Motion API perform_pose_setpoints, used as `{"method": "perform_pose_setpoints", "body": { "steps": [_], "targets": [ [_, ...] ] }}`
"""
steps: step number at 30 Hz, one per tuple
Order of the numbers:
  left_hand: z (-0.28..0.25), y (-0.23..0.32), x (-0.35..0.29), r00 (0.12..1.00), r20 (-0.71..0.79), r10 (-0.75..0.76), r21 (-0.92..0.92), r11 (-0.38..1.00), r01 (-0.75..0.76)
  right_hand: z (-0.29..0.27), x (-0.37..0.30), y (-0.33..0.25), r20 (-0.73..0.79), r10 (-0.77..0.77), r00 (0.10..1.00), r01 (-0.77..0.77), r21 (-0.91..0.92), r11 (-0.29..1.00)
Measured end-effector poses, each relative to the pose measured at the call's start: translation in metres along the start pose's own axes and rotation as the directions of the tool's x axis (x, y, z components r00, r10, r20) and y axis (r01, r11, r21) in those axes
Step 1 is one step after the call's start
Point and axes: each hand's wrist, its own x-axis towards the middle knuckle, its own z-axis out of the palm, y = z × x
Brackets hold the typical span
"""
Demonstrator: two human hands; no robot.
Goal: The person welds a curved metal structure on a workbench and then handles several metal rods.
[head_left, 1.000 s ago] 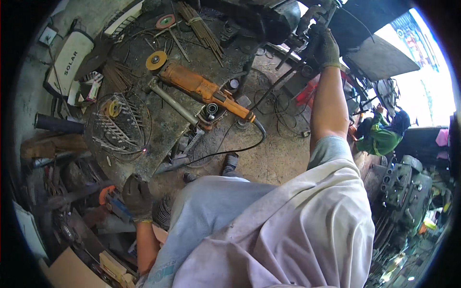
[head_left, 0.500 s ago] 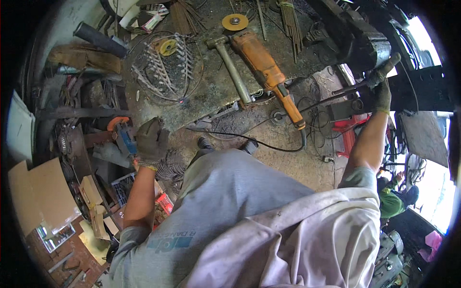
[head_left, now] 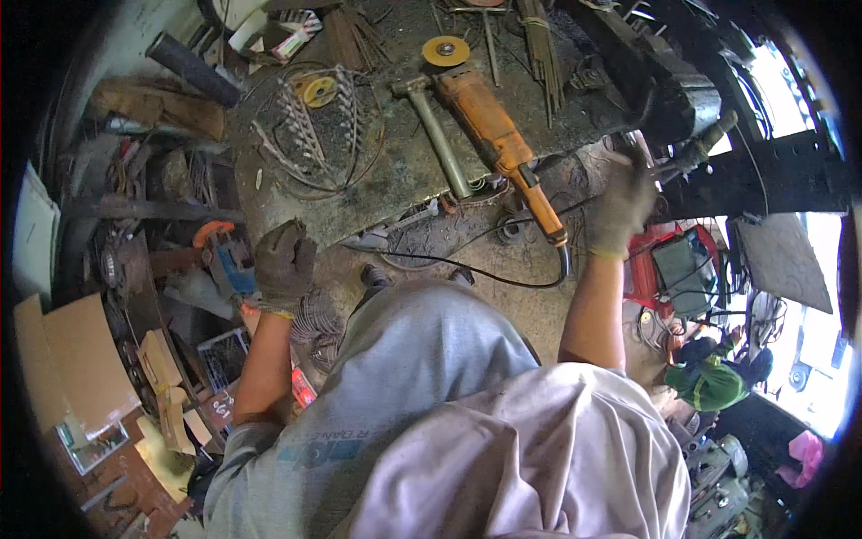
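Note:
My left hand (head_left: 285, 262), in a dark, dirty work glove, is at the near left corner of the metal workbench (head_left: 359, 208). Its fingers look curled; whatever they hold, if anything, is hidden. My right hand (head_left: 621, 211), also gloved, is smeared by motion beside the bench's right end, close to a long rod (head_left: 663, 169) below the vise (head_left: 696, 99). Its fingers cannot be made out. On the bench lie an orange angle grinder (head_left: 489, 121), its handle overhanging the near edge, and a hammer (head_left: 440, 139) with a metal handle alongside it.
A yellow disc (head_left: 446, 51), a wire ring with small spiky pieces (head_left: 310, 135) and bundled rods (head_left: 540, 54) occupy the bench. A black cord (head_left: 485, 267) hangs from the grinder. Cluttered shelves (head_left: 153, 211) stand left. A person in green (head_left: 709, 382) is at right, near a red bag (head_left: 642, 269).
My right hand has left the far end of the rod by the vise and moved left and nearer to me. My left hand stays almost where it was.

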Motion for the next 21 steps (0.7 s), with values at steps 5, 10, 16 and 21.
{"method": "perform_pose_setpoints", "body": {
  "steps": [5,10,16,21],
  "targets": [
    [0.000,0.005,-0.003,0.998,-0.032,-0.053,-0.070,0.996,0.051,0.083,0.011,-0.062,0.724,0.309,0.616,0.183,-0.514,0.838],
    [0.003,0.004,-0.001,0.994,-0.062,-0.090,-0.040,0.995,0.087,0.113,0.017,-0.052,0.756,0.388,0.527,0.292,-0.590,0.753],
    [0.004,0.002,-0.010,0.984,-0.070,-0.165,-0.100,0.982,0.158,0.117,0.029,-0.048,0.728,0.277,0.627,0.270,-0.537,0.800],
    [-0.005,0.005,-0.006,0.990,-0.090,-0.113,-0.085,0.991,0.105,0.135,0.062,-0.025,0.684,0.330,0.651,0.212,-0.581,0.786]
  ]
}}
